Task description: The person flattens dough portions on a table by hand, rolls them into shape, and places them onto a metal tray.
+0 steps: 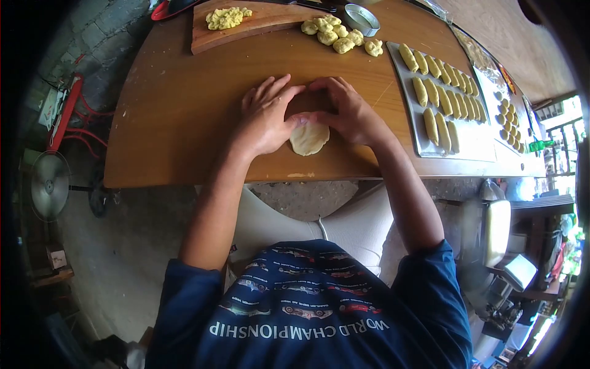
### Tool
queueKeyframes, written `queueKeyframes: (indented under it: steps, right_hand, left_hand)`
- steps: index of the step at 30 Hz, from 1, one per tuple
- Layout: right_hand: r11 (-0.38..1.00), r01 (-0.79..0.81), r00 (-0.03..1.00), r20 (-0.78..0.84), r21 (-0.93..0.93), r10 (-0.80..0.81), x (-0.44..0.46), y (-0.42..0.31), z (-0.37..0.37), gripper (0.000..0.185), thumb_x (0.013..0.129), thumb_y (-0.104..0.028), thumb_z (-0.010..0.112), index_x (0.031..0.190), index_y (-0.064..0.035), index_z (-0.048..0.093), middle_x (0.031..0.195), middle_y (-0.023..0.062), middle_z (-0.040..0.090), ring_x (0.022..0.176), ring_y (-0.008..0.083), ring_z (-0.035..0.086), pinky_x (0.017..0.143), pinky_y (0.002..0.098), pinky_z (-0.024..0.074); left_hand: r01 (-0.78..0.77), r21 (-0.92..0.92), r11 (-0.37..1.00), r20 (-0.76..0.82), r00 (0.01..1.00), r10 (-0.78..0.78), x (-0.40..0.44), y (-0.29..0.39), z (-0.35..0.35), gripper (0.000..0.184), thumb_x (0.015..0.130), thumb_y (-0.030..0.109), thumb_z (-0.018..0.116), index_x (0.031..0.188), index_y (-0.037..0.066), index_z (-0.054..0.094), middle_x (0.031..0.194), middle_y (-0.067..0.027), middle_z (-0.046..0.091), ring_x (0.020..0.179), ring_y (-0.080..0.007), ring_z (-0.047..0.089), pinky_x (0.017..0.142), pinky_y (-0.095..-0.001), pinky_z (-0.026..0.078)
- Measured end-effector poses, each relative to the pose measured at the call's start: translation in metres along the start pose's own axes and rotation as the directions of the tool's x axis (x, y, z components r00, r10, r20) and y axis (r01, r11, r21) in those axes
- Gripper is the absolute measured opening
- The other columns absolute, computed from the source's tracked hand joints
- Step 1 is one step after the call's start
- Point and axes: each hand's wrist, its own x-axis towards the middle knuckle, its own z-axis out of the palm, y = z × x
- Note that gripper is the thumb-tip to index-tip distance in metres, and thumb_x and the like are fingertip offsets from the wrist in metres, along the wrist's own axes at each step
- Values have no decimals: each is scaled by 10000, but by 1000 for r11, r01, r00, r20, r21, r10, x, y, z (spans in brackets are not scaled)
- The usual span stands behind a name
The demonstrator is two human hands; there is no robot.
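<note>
A flattened round of pale dough (pixel 309 140) lies on the brown wooden table, close to its near edge. My left hand (pixel 268 117) is at its left and far side, fingers curved and the thumb on the dough. From the other side, my right hand (pixel 349 114) also has its thumb at the far edge of the dough, with the index finger arched above the table. The thumbs hide that far edge. Beyond the hands sits a cluster of yellowish lumps (pixel 343 45), and a metal tray (pixel 424 146) holding rows of dough logs (pixel 432 126) stands to the right.
A wooden board (pixel 206 40) at the far left carries a yellow mass (pixel 225 18). Behind the lumps stands a round metal tin (pixel 361 19). Small round pieces (pixel 509 120) sit on another surface at the far right. A fan (pixel 50 184) is left of the table.
</note>
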Motion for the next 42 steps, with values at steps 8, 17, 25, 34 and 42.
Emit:
queueKeyframes:
  steps: [8, 17, 25, 34, 42]
  right_hand:
    - [997, -64, 997, 33, 32, 63, 1, -3, -1, 575, 946, -273, 874, 1434, -59, 658, 1501, 175, 631, 1431, 392, 590, 1235, 494, 451]
    - [1000, -6, 1000, -24, -1, 6, 6, 2, 2, 584, 942, -296, 873, 1431, -59, 658, 1498, 173, 636, 1416, 397, 594, 1229, 496, 453]
    - [999, -12, 998, -59, -41, 9, 8, 7, 7, 562, 959, -318, 864, 1417, -59, 668, 1494, 176, 639, 1410, 399, 603, 1224, 498, 458]
    - [997, -26, 995, -95, -73, 19, 6, 4, 9, 541, 976, -320, 855, 1405, -48, 669, 1469, 171, 655, 1400, 393, 618, 1201, 489, 482]
    - [999, -31, 985, -173, -40, 23, -6, -6, 12, 537, 1008, -365, 808, 1423, -61, 650, 1439, 192, 646, 1392, 412, 607, 1221, 518, 450]
  left_hand:
    - [12, 4, 1000, 4, 1000, -12, -1, 1, 2, 623, 1074, 398, 753, 1647, 238, 568, 1827, -94, 392, 1705, -366, 305, 1388, -575, 245]
    - [59, 17, 998, 14, 998, -59, 4, 4, -1, 572, 1103, 402, 705, 1643, 269, 573, 1834, -66, 381, 1708, -346, 302, 1382, -578, 247]
    - [39, 43, 998, -4, 999, -39, 3, 2, 6, 603, 1102, 446, 699, 1658, 261, 557, 1826, -74, 393, 1701, -357, 307, 1382, -581, 241]
    - [33, 15, 999, 25, 999, -33, 7, 1, 1, 582, 1126, 449, 656, 1663, 247, 558, 1820, -98, 400, 1692, -367, 324, 1381, -576, 241]
    - [-37, 95, 995, -92, 995, 45, -2, -3, 15, 528, 1182, 442, 549, 1655, 208, 571, 1799, -118, 432, 1672, -386, 361, 1369, -585, 259]
